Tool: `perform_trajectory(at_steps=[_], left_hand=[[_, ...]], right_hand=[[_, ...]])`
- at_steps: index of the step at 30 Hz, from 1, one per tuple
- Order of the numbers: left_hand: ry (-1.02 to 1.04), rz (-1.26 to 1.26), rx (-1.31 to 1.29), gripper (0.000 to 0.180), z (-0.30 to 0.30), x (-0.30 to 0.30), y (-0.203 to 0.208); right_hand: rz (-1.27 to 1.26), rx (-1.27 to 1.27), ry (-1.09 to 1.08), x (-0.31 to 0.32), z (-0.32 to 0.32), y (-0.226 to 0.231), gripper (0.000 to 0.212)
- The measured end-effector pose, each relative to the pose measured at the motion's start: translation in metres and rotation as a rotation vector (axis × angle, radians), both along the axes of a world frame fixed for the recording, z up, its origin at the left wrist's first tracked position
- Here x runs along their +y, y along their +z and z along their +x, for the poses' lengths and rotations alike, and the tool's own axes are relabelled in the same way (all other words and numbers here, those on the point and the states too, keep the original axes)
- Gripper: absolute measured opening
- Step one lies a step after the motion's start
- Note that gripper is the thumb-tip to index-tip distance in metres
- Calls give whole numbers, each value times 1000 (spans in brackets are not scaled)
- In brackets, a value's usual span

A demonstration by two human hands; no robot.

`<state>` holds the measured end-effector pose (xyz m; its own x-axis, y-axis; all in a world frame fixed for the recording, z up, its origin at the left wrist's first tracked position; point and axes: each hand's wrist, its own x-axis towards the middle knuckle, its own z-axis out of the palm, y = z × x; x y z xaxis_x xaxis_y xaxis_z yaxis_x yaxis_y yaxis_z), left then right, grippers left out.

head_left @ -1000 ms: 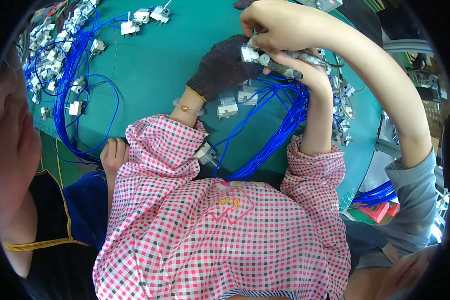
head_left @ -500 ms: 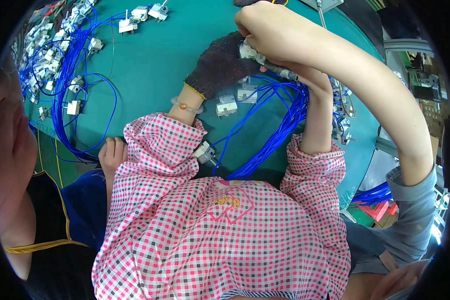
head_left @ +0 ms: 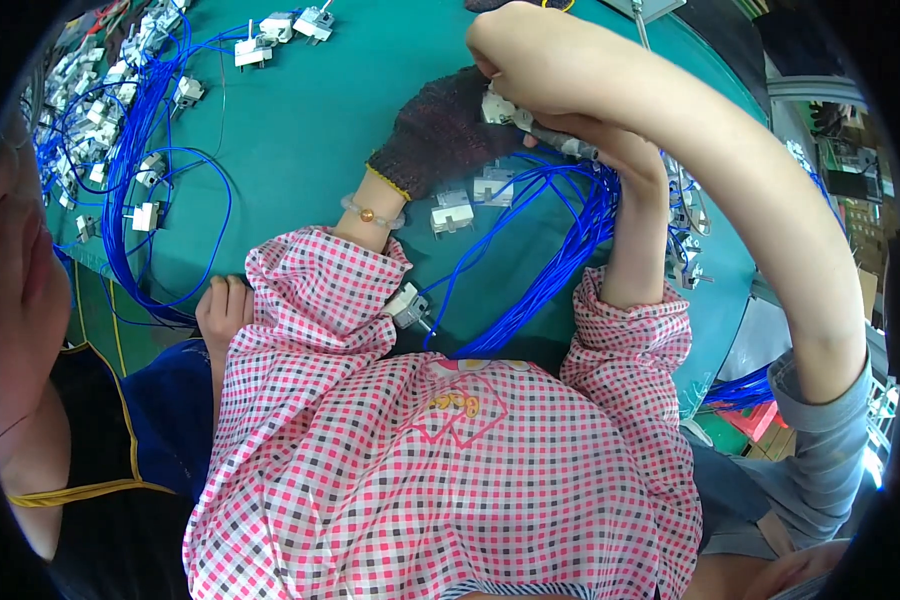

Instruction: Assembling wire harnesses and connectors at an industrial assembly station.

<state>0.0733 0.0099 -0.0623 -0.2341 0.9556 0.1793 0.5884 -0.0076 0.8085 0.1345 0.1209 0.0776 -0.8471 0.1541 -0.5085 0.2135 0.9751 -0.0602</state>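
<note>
My left hand (head_left: 442,135), in a dark knitted glove with a yellow cuff edge, is closed around a white plug-like part (head_left: 503,108). A co-worker's bare hand (head_left: 515,60) reaches over from the right and overlaps that part and the glove's fingertips. From the part a greyish rod-shaped piece (head_left: 560,142) runs toward my right hand (head_left: 620,150). The co-worker's forearm hides most of my right hand's fingers. Below my hands lie white plug housings (head_left: 452,213) and a thick bundle of blue cables (head_left: 560,270).
On the green table (head_left: 300,140), a second blue cable bundle (head_left: 130,190) and a heap of white plugs (head_left: 95,115) lie at the left. Another person's hand (head_left: 226,305) rests at the near left edge. The co-worker's forearm (head_left: 730,140) arches across the right side.
The co-worker's forearm and elbow at the right have shifted slightly. My two hands stay nearly in place.
</note>
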Motion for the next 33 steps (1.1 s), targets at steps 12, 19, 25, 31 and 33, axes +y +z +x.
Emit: perform_trajectory(at_steps=[12, 19, 25, 31, 33], left_hand=[[56, -8, 142, 72, 10, 11, -12], [68, 109, 217, 57, 10, 10, -17], [54, 88, 202, 56, 14, 9, 4], [-173, 204, 143, 43, -5, -23, 43], [-325, 147, -40, 40, -7, -39, 56]], right_hand=[[-1121, 750, -413, 20, 93, -57, 21], [-1142, 824, -400, 14, 91, -63, 18], [-1201, 797, -488, 12, 93, -60, 19], [-1390, 1681, -495, 47, 123, -43, 24], [-1451, 1809, -491, 70, 132, -54, 25]])
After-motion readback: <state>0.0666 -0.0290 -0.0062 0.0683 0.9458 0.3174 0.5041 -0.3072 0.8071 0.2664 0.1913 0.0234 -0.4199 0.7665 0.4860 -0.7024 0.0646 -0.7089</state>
